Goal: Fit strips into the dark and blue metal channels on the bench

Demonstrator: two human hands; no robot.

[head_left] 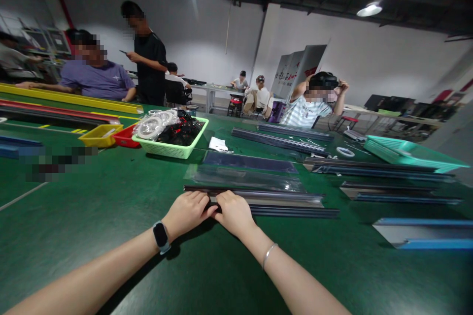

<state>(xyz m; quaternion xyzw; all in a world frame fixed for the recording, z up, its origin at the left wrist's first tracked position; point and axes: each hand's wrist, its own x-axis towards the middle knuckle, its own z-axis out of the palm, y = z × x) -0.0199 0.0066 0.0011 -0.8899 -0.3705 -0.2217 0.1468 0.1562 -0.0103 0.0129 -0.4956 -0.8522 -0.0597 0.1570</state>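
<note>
A long dark metal profile (284, 199) with a grey inner face lies across the green table. My left hand (189, 212) is at its left end, fingers curled over the far rail and thumb pointing right. Close beside it, my right hand (233, 210) curls over the same profile, the two thumbs nearly touching. Something small and black shows between the hands, mostly hidden by the fingers. Just beyond the profile lie a clear plastic sheet (244, 177) and a dark flat strip (251, 161).
A light green basket (170, 150) of black parts and white rings stands back left, beside red (126, 137) and yellow (98, 136) trays. More profiles (391, 192) and a teal basket (414, 155) lie right. People are beyond the table.
</note>
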